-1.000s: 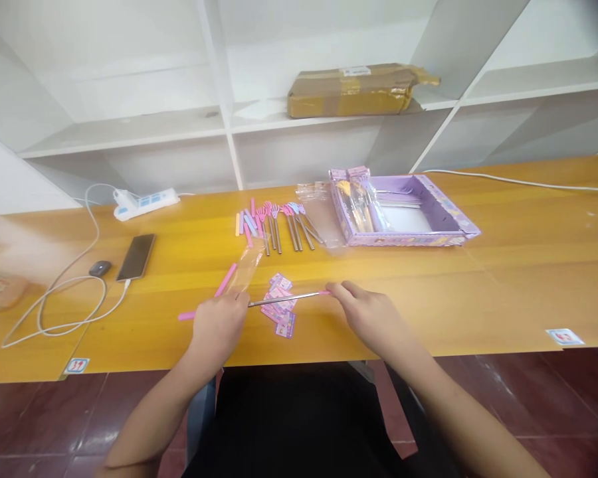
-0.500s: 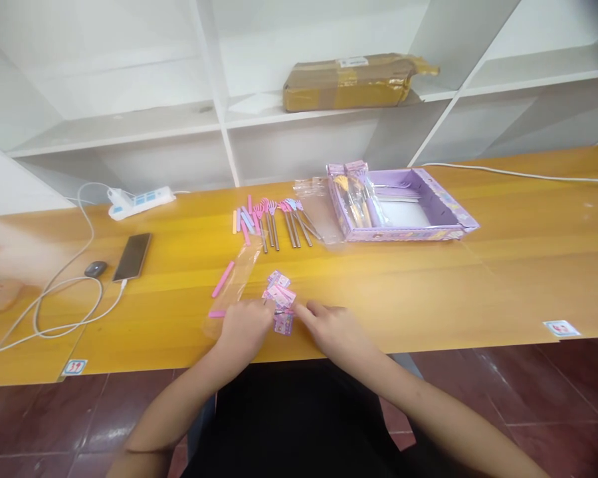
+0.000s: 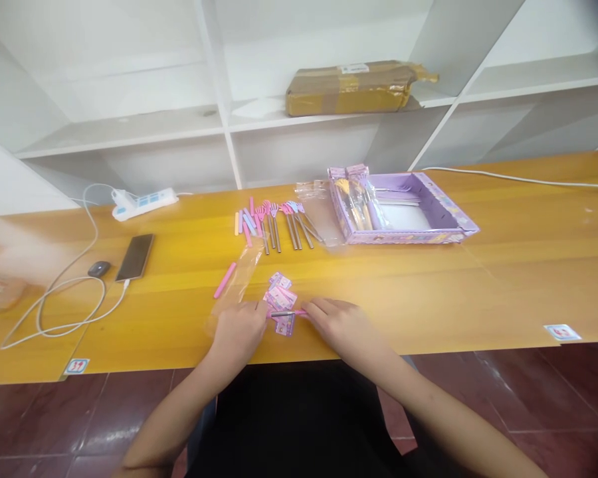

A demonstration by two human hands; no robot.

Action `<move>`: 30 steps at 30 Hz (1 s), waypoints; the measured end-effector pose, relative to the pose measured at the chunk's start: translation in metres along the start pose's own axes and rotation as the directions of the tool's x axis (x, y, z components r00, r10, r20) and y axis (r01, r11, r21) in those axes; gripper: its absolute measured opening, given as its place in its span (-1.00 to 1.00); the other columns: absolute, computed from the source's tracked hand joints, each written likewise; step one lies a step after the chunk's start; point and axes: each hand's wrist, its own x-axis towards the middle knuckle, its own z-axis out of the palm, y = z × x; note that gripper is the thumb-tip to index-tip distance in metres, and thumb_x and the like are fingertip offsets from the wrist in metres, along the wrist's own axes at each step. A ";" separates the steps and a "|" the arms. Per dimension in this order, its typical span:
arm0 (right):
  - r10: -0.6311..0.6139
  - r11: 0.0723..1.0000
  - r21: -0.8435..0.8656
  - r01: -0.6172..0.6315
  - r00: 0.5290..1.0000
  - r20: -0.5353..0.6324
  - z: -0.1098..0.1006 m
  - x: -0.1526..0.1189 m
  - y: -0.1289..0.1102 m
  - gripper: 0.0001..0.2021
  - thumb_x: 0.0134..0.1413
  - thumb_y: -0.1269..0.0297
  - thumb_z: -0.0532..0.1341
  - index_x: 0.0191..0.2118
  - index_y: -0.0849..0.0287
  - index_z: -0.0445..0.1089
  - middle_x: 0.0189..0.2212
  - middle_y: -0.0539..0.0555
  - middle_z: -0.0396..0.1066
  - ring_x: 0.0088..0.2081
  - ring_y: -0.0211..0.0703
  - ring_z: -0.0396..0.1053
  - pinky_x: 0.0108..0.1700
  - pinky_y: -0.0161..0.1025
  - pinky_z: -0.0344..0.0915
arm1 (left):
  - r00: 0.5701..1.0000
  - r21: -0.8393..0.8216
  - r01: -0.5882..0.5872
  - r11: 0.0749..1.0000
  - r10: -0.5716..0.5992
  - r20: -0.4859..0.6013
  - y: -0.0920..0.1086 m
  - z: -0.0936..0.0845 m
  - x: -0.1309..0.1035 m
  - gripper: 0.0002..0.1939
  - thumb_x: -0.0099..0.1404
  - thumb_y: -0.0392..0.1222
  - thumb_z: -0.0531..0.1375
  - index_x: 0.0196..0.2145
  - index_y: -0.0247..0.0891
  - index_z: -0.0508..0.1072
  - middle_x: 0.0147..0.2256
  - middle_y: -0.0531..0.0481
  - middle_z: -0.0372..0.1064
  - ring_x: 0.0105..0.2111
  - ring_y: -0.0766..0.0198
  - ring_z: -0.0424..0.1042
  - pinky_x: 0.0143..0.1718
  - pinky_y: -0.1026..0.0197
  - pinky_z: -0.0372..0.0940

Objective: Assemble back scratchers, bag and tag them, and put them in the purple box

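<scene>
Both hands are closed on one pink back scratcher [image 3: 282, 314] with a metal rod, which lies level between them. My left hand [image 3: 242, 326] grips its left end, where a bit of pink shows. My right hand [image 3: 335, 323] pinches the pink end on the right; the claw is hidden by the fingers. Just under and beyond the rod lie printed pink and purple cards [image 3: 281, 295]. Farther off are several back scratchers [image 3: 293, 226] with pink and blue claws and metal rods. Beside them lie coloured handle sleeves [image 3: 246, 224], and one pink sleeve [image 3: 224, 280] lies nearer my left hand.
A purple box [image 3: 403, 235] at the back holds bagged back scratchers [image 3: 356, 202]. Clear plastic bags [image 3: 242, 269] lie on the table [image 3: 453, 285]. To the left are a phone [image 3: 135, 257], a cable, a black mouse-like object [image 3: 99, 269] and a power strip [image 3: 147, 202]. A taped carton [image 3: 351, 89] sits on the shelf.
My hands have drawn slightly apart, so more of the metal rod shows between them. The pink piece that stuck out left of my left hand is out of sight.
</scene>
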 end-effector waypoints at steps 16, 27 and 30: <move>-0.138 0.990 -0.037 0.133 0.957 -0.255 -0.024 -0.051 0.079 -0.83 0.50 0.48 0.12 -0.04 0.18 0.46 -0.21 0.11 0.60 -0.27 -0.16 0.48 -0.18 -0.20 0.27 | 0.992 0.133 0.111 0.985 -0.103 -0.067 -0.072 -0.014 -0.032 -0.75 0.44 -0.31 0.12 -0.17 -0.17 0.61 -0.40 -0.10 0.57 -0.41 0.09 0.57 -0.48 0.20 0.05; 0.231 0.958 -0.072 -0.278 0.895 -0.381 -0.064 -0.152 0.138 -0.76 0.40 0.48 0.11 -0.04 -0.02 0.42 -0.26 0.14 0.60 -0.29 -0.10 0.54 -0.07 -0.12 0.39 | 0.816 0.383 0.283 0.879 -0.011 -0.578 -0.199 -0.015 -0.096 -0.54 0.59 -0.20 0.01 -0.53 -0.22 0.29 -0.59 0.09 0.27 -0.52 0.30 0.21 -0.45 0.26 -0.11; 0.309 0.927 -0.094 -0.363 0.880 -0.360 -0.060 -0.164 0.148 -0.81 0.42 0.38 0.11 -0.08 -0.02 0.45 -0.25 0.15 0.61 -0.27 -0.07 0.56 -0.08 -0.13 0.40 | 0.842 0.333 0.265 0.905 -0.049 -0.538 -0.199 -0.010 -0.095 -0.56 0.59 -0.18 0.01 -0.51 -0.21 0.29 -0.57 0.10 0.30 -0.50 0.30 0.24 -0.44 0.27 -0.08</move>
